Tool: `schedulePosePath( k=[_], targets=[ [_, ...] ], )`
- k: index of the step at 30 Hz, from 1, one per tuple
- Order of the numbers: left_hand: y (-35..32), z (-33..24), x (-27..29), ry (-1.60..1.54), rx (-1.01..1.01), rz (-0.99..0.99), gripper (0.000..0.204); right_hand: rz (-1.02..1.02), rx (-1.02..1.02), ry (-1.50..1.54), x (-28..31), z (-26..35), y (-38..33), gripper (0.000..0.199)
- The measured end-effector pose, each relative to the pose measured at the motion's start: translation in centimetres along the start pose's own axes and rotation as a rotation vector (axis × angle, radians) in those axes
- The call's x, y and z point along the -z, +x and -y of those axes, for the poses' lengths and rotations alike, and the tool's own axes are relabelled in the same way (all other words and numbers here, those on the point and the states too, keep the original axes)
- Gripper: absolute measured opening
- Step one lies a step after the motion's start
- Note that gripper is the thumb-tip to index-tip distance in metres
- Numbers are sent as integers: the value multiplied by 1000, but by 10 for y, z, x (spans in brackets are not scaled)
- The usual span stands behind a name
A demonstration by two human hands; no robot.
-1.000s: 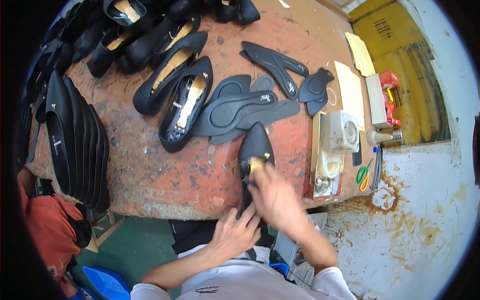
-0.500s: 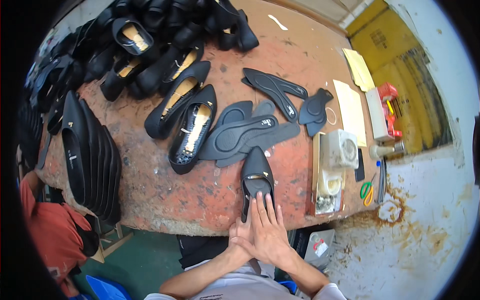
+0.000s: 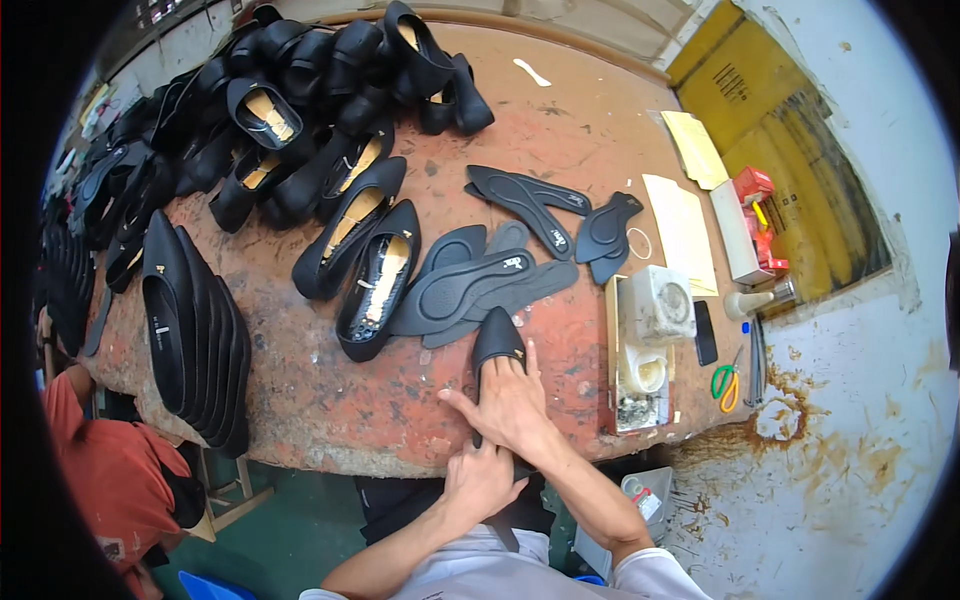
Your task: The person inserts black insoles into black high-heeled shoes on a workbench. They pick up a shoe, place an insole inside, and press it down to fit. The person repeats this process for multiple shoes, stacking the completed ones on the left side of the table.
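Observation:
A black pointed pump [image 3: 497, 338] lies near the table's front edge, toe pointing away, a small gold ornament on its upper. My right hand [image 3: 512, 405] reaches into it: the middle fingers go in under the upper, the thumb sticks out to the left and one finger lies along the outer right side. My left hand [image 3: 482, 480] is closed around the heel end at the table edge. The sole inside is mostly hidden by my right hand. Beyond the toe lie several black insoles [image 3: 470, 285], partly overlapping.
Two pumps [image 3: 378, 285] stand left of the insoles. A row of nested pumps [image 3: 195, 340] and a large shoe pile [image 3: 320, 60] are farther left. At right are a box with a white container [image 3: 660, 305], a phone [image 3: 706, 333] and scissors [image 3: 727, 385]. A person in red [image 3: 110, 480] sits left.
My right hand has pushed deeper under the shoe's upper, its thumb now spread left. My left hand, earlier partly covered by the right, shows at the heel. The view has shifted slightly.

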State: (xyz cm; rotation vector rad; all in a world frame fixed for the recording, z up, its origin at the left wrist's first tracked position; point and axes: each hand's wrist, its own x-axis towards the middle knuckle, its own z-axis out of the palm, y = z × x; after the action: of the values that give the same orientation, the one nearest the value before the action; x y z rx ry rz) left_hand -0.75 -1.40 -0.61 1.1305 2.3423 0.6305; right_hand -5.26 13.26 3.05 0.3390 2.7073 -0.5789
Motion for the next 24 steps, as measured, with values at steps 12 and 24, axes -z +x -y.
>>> schedulePosePath(
  k=[12,24],
  targets=[
    [-1,-1,-4,17,-18,-3,65,-251,23,-142,-30,-11,7,119],
    [-106,32,111,5,-52,-784,46,-584,242,852,92,-32,36,47]
  ],
)
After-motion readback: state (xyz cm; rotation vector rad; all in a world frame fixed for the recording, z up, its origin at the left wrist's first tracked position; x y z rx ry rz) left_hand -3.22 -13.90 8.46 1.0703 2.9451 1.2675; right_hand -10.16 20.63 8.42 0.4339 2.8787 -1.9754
